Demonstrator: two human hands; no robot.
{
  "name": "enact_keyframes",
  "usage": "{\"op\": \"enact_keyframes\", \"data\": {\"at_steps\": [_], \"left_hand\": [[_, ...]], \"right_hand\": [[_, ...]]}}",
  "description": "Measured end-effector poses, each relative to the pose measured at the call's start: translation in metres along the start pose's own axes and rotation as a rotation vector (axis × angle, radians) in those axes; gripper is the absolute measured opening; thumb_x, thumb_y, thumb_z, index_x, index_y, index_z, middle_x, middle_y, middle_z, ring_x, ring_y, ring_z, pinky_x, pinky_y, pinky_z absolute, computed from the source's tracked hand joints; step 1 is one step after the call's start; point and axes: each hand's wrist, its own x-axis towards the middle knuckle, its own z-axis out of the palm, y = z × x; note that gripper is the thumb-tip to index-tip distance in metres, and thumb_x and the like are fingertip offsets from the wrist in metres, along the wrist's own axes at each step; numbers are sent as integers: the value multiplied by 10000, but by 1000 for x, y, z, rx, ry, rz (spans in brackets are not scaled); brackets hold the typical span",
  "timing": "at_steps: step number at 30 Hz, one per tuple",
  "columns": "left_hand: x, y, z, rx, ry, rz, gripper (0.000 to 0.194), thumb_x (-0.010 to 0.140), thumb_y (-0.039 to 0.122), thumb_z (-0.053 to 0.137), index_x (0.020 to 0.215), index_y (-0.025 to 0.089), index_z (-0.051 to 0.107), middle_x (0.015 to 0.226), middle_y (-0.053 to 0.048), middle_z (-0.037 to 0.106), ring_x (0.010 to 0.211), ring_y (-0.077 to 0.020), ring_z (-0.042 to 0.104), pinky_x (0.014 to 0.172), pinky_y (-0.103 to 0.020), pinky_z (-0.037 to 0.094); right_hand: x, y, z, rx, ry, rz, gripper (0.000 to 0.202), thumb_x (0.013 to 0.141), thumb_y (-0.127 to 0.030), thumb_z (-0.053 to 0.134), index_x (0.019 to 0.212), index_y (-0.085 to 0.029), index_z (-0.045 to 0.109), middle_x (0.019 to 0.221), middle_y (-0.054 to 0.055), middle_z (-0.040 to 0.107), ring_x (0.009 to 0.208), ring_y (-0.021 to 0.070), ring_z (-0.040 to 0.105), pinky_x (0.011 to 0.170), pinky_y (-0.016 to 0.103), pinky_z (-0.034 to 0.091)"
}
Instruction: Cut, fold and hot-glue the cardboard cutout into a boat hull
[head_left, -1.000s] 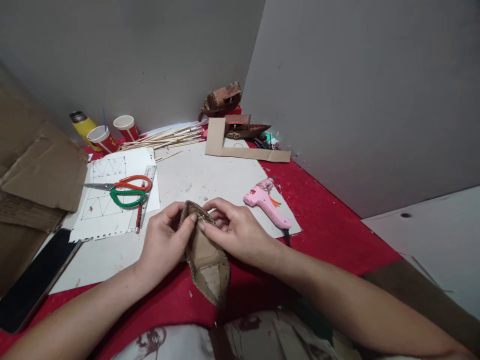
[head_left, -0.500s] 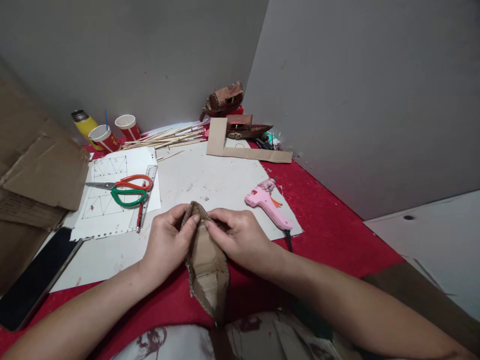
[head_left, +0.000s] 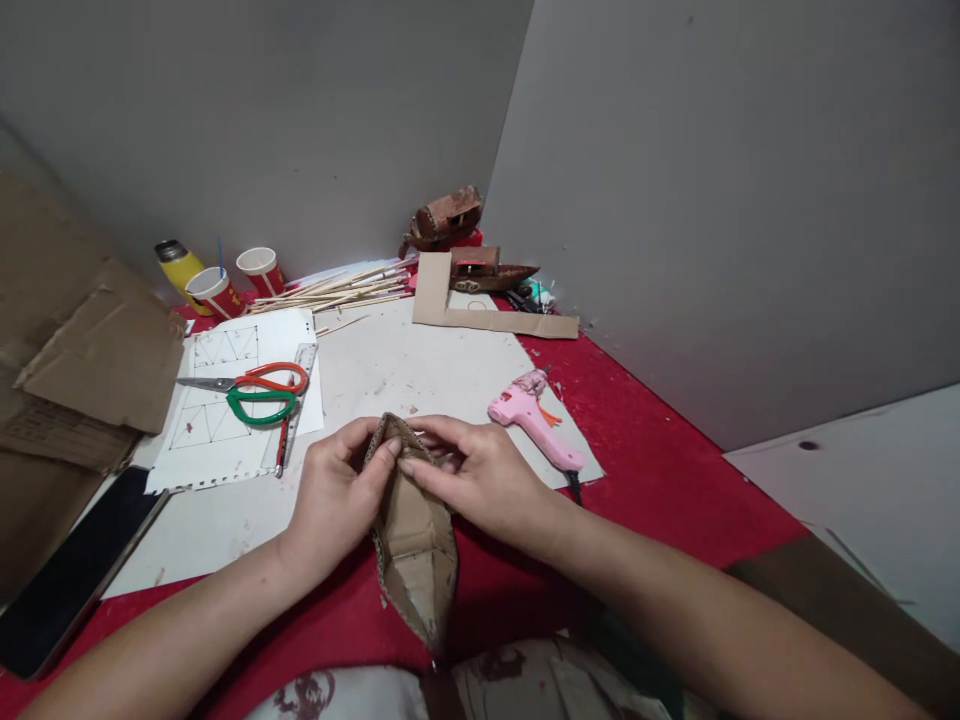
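Observation:
A cardboard boat hull (head_left: 416, 525), pointed at both ends and hollow inside, is held over the front edge of the red table. My left hand (head_left: 341, 485) grips its left wall near the far tip, thumb inside and fingers behind. On the opposite wall my right hand (head_left: 480, 475) pinches the cardboard, its thumb also inside the hull. Both thumbs almost meet near the far tip. Beyond my right hand lies a pink hot glue gun (head_left: 536, 420) with an orange trigger. Scissors (head_left: 255, 392) with orange and green handles rest on a drawing sheet to the left.
At the back are wooden sticks (head_left: 337, 288), an L-shaped cardboard piece (head_left: 433, 300) and two brown model boats, one in front (head_left: 487, 270). Paper cups (head_left: 214, 292) and a yellow bottle (head_left: 180, 270) stand back left. A phone (head_left: 82, 570) and cardboard boxes (head_left: 90, 350) flank the left side.
My right thumb has shifted slightly left and down along the inside of the hull. The view has tilted a little, so the table things sit lower. Both hands keep their hold.

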Motion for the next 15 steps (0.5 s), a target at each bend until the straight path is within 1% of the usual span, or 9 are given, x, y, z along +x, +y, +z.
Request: {"op": "enact_keyframes", "data": {"at_steps": [3, 5, 6, 8, 10, 12, 15], "left_hand": [[5, 0, -2, -56, 9, -38, 92, 832, 241, 640, 852, 175, 701, 747, -6, 693, 718, -152, 620, 660, -250, 488], [9, -2, -4, -124, 19, -94, 89, 813, 251, 662, 822, 170, 697, 727, -2, 685, 700, -146, 614, 639, -242, 484], [11, -3, -5, -167, 26, -127, 92, 804, 256, 673, 815, 168, 695, 727, -2, 685, 691, -142, 611, 628, -238, 483], [14, -6, -6, -243, 42, -190, 106, 789, 264, 690, 819, 163, 693, 739, -7, 690, 667, -135, 606, 597, -232, 479], [16, -9, -7, -290, 44, -242, 132, 778, 276, 702, 832, 156, 694, 749, -20, 695, 643, -135, 601, 565, -233, 478], [17, -11, -8, -323, 26, -283, 162, 771, 290, 707, 851, 150, 695, 762, -34, 699, 634, -140, 604, 551, -241, 483], [17, -14, -8, -353, -11, -314, 179, 766, 302, 710, 867, 154, 698, 798, -45, 713, 650, -147, 620, 570, -253, 490]], "right_hand": [[1, 1, -3, 27, 70, 10, 453, 794, -295, 699, 1221, -171, 612, 972, 90, 742, 830, 195, 703, 666, 279, 559], [2, 0, -6, 76, 130, -31, 467, 805, -297, 695, 1243, -174, 590, 1021, 100, 733, 882, 197, 703, 706, 291, 575], [2, -1, -7, 108, 167, -65, 428, 819, -283, 683, 1225, -178, 596, 1036, 98, 729, 902, 192, 701, 731, 293, 576], [1, -6, -10, 142, 251, -134, 260, 857, -248, 643, 1109, -184, 642, 997, 82, 731, 876, 176, 695, 746, 288, 566], [0, -10, -13, 129, 318, -176, 89, 894, -230, 596, 929, -187, 666, 863, 50, 721, 777, 157, 674, 708, 276, 544], [-2, -13, -16, 95, 357, -191, 166, 921, -251, 561, 781, -193, 627, 707, 16, 660, 659, 141, 619, 636, 265, 506], [-2, -12, -18, 75, 359, -195, 334, 960, -347, 507, 659, -204, 530, 579, -14, 539, 546, 124, 519, 541, 257, 432]]}}
